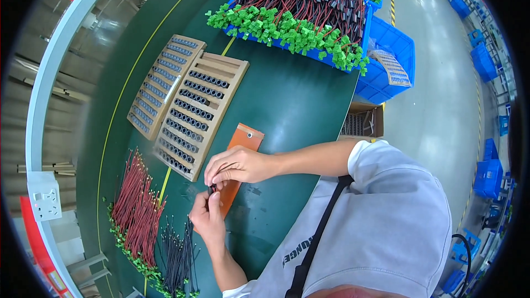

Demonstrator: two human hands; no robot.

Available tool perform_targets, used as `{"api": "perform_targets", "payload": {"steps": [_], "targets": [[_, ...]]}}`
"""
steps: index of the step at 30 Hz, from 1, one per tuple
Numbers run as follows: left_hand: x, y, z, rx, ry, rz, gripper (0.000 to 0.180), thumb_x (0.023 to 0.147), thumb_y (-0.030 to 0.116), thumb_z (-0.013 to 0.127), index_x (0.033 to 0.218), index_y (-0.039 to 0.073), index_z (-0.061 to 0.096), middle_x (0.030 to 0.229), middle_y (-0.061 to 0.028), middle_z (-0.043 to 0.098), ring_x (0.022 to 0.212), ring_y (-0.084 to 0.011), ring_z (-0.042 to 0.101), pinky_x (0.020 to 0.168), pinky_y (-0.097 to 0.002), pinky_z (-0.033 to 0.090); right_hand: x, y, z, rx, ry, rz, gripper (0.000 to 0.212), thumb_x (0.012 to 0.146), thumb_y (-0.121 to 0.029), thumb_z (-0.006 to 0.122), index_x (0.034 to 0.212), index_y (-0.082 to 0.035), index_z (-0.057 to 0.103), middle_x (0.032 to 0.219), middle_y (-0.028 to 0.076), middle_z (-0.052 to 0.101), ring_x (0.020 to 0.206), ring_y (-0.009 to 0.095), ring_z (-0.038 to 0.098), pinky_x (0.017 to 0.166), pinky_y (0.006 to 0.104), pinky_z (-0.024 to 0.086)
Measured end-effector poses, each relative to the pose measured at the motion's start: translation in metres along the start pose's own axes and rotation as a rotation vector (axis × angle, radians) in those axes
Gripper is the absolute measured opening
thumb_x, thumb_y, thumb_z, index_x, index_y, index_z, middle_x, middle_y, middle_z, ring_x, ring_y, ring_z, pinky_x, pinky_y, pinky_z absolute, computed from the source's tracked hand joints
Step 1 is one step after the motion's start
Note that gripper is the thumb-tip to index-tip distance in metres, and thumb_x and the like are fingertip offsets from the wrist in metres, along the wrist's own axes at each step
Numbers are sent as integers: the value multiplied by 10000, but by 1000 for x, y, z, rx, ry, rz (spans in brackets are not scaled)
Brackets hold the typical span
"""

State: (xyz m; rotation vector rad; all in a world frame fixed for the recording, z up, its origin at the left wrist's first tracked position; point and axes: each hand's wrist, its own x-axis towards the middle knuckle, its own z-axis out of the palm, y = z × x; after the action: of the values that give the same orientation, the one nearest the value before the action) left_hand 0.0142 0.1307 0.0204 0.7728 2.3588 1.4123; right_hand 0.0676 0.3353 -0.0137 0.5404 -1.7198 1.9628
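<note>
My right hand (240, 165) and my left hand (208, 218) meet over an orange strip-shaped board (245, 138). Between their pinched fingertips is a small black part (212, 189), with a hint of red beside it; fingers cover most of it. The orange board lies on the green table, a round metal eyelet near its far end. Just beyond my hands rests a wooden tray (221, 111) with rows of black cylindrical sleeves, some slots bare. Left of my left hand lie a bundle of red wires (141, 215) with green connectors and a smaller bundle of black wires (178, 254).
A second tray (160, 91) of grey cylinders adjoins the first. At the back, a blue bin (361, 49) is heaped with red-black wire assemblies (298, 22) with green connectors. Another blue bin (406, 44) and a cardboard box (375, 118) stand beyond the table's edge. A white frame post carries a socket (47, 201).
</note>
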Motion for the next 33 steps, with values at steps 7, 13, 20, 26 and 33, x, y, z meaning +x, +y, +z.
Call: {"api": "perform_targets", "payload": {"steps": [7, 13, 20, 26, 33], "targets": [[-13, -2, 1, 161, 74, 141, 256, 968, 136, 679, 773, -30, 656, 684, -110, 619, 610, -185, 539, 582, -346, 424, -3, 0, 3, 65, -25, 204, 186, 1034, -99, 592, 1069, 59, 684, 951, 111, 725, 760, 158, 716, 681, 283, 588], [-15, 49, -1, 315, 62, 594, 272, 1021, 201, 571, 1065, -45, 679, 1024, -162, 663, 932, -300, 612, 843, -419, 502, 13, -67, -37, 231, 283, 312, 181, 1043, -108, 579, 987, 34, 676, 895, 102, 724, 736, 153, 720, 621, 271, 583], [-17, 2, 28, 280, 159, 805, 142, 905, 85, 713, 1029, 15, 718, 1102, -146, 643, 998, -335, 608, 865, -428, 491, 10, -233, -246, -445, 687, 153, 294, 1033, -220, 628, 1207, 12, 673, 843, 7, 677, 711, 28, 599, 586, 177, 463], [-6, -17, 55, 317, -62, 797, 169, 796, 26, 807, 955, 20, 752, 1058, -111, 689, 1005, -293, 657, 863, -405, 491, -18, -268, -401, -820, 672, 481, 309, 1036, -287, 638, 1187, -22, 690, 748, -38, 631, 588, 9, 537, 522, 172, 453], [-7, -19, 56, 342, -75, 781, 163, 798, 31, 805, 952, 23, 752, 1057, -107, 692, 1017, -292, 658, 871, -408, 490, -37, -241, -446, -1178, 725, 796, 340, 1026, -295, 617, 1186, -5, 691, 918, 31, 705, 699, 86, 682, 561, 261, 571]]}}
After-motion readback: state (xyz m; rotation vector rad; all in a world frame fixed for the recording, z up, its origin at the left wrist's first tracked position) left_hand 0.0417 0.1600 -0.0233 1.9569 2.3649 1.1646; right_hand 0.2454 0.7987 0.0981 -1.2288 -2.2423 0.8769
